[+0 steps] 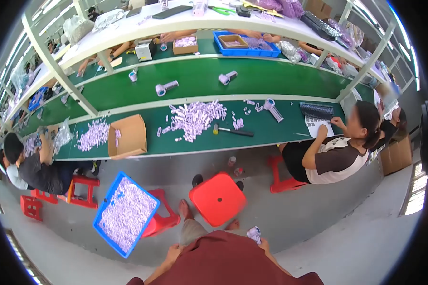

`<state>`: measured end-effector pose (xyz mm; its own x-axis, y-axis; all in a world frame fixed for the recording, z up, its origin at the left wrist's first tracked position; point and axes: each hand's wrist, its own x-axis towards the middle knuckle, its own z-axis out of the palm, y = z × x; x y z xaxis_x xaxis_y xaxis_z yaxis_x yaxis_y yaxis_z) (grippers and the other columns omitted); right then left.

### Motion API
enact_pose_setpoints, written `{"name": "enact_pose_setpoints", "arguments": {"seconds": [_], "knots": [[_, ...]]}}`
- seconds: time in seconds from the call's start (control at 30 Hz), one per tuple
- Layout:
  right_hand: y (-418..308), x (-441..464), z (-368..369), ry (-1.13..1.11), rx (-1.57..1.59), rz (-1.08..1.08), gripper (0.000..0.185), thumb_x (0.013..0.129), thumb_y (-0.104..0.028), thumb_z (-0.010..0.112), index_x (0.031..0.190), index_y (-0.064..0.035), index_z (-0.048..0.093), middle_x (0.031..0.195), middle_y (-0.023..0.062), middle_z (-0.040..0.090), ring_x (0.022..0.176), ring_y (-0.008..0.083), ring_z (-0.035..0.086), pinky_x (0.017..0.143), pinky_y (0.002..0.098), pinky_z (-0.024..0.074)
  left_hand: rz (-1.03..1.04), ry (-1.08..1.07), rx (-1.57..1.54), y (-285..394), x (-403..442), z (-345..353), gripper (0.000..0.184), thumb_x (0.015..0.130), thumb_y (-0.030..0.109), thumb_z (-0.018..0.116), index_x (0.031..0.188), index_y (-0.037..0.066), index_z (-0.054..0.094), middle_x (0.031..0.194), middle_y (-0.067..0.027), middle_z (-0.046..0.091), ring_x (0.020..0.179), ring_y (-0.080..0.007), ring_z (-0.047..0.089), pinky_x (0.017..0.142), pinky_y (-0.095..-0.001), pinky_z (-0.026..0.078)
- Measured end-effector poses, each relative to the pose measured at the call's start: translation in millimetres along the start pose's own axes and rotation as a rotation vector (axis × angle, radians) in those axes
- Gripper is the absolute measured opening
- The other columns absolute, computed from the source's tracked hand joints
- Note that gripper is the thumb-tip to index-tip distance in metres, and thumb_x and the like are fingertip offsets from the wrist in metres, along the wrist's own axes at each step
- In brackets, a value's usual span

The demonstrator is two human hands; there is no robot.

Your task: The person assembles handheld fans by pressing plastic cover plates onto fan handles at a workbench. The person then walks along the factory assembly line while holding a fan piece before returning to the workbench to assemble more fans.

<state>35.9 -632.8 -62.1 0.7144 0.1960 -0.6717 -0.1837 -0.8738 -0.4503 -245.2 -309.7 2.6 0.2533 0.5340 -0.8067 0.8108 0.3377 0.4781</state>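
At my right side, my right hand [264, 245] holds a lavender handheld device with a round head [254, 233], its shape like a small handheld fan. My left hand [174, 251] is low beside my left thigh, its fingers curled; whatever is in them, if anything, is hidden. A red stool [218, 198] stands just in front of my legs. Similar lavender devices lie on the green bench and on the green belt behind it, one [273, 110] on the bench and another [167, 88] on the belt.
A blue tray [150, 229] full of small lavender parts rests on a red stool at left. The bench bears a parts heap [195, 116], a cardboard box [140, 137] and a hammer [240, 131]. Co-workers sit at right [340, 154] and left [31, 164].
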Motion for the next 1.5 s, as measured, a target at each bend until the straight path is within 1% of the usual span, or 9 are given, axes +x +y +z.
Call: {"name": "enact_pose_setpoints", "arguments": {"seconds": [0.13,0.23,0.3,0.5,0.6,0.67,0.8,1.07,1.5], "knots": [[-13.9,-19.2,26.2,0.063,0.212,0.033,0.031,0.080,-0.030,0.074,0.102,-0.0078,0.072,0.090,0.0078,0.073,0.086,0.0170,0.066,0.079,0.0360,0.0509,0.046,-0.214,-0.069,-10.6,67.7,-47.0,0.035,0.090,0.035,0.062,0.098,0.002,0.070,0.085,-0.0121,0.069,0.081,-0.0216,0.063,0.074,-0.0355,0.050],[-101.4,-88.6,25.7,0.166,0.335,-0.296,0.028,0.082,-0.027,0.074,0.102,-0.0077,0.072,0.094,0.0063,0.073,0.090,0.0153,0.064,0.082,0.0352,0.0506,0.090,-0.327,-0.075,27.9,81.6,-99.9,0.032,0.094,0.033,0.062,0.104,0.003,0.066,0.092,-0.0076,0.067,0.087,-0.0178,0.061,0.076,-0.0314,0.049],[-138.4,-106.8,30.3,0.251,0.322,-0.340,0.036,0.082,-0.023,0.074,0.112,-0.0052,0.065,0.097,0.0087,0.072,0.091,0.0172,0.064,0.082,0.0359,0.0506,0.271,-0.432,-0.103,40.8,84.7,-126.5,0.030,0.095,0.032,0.062,0.105,0.003,0.064,0.094,-0.0061,0.065,0.087,-0.0159,0.059,0.077,-0.0302,0.048],[-179.1,-110.4,41.7,0.330,0.244,-0.199,0.033,0.080,-0.024,0.075,0.102,-0.0034,0.060,0.090,0.0157,0.067,0.084,0.0245,0.064,0.077,0.0358,0.0491,0.109,-0.520,-0.099,33.3,154.2,-133.5,0.026,0.093,0.029,0.066,0.097,0.004,0.062,0.084,-0.0060,0.062,0.077,-0.0156,0.058,0.070,-0.0325,0.048],[-189.3,-89.3,42.5,0.398,0.210,-0.188,0.033,0.079,-0.024,0.075,0.099,-0.0026,0.061,0.088,0.0156,0.067,0.081,0.0247,0.064,0.074,0.0362,0.0493,0.425,-0.237,0.512,90.4,178.3,-135.1,0.025,0.089,0.023,0.066,0.098,0.001,0.061,0.083,-0.0126,0.063,0.074,-0.0240,0.061,0.070,-0.0366,0.049],[-212.5,-67.3,31.4,0.440,0.085,-0.139,0.032,0.077,-0.024,0.076,0.097,-0.0016,0.063,0.086,0.0156,0.068,0.079,0.0241,0.064,0.072,0.0365,0.0497,0.669,0.005,0.307,143.0,187.5,-130.3,0.023,0.085,0.018,0.067,0.098,-0.001,0.062,0.084,-0.0171,0.063,0.076,-0.0306,0.063,0.070,-0.0393,0.051],[-284.6,13.6,-40.4,0.276,-0.055,-0.049,0.033,0.073,-0.023,0.078,0.093,0.0007,0.065,0.082,0.0158,0.069,0.074,0.0227,0.065,0.069,0.0375,0.0508,0.793,0.345,-0.067,230.6,220.0,-129.1,0.016,0.085,0.008,0.065,0.099,0.000,0.062,0.078,-0.0087,0.060,0.070,-0.0176,0.059,0.065,-0.0311,0.049],[-504.0,279.5,-218.2,0.396,-0.086,-1.056,0.040,0.072,-0.017,0.074,0.107,-0.0003,0.064,0.087,0.0196,0.067,0.080,0.0352,0.065,0.073,0.0398,0.0514,0.683,0.911,-0.191,313.2,280.7,-82.9,0.015,0.087,0.000,0.060,0.102,-0.004,0.060,0.089,-0.0111,0.061,0.082,-0.0207,0.060,0.075,-0.0332,0.050],[-611.1,607.2,-323.4,0.472,-0.283,-0.669,0.038,0.071,-0.025,0.075,0.100,-0.0026,0.068,0.098,0.0242,0.069,0.095,0.0397,0.067,0.085,0.0475,0.0531,0.733,1.093,0.226,449.7,295.9,-111.8,0.045,0.084,0.007,0.065,0.126,-0.002,0.052,0.112,-0.0201,0.060,0.105,-0.0322,0.061,0.088,-0.0411,0.050]]}}
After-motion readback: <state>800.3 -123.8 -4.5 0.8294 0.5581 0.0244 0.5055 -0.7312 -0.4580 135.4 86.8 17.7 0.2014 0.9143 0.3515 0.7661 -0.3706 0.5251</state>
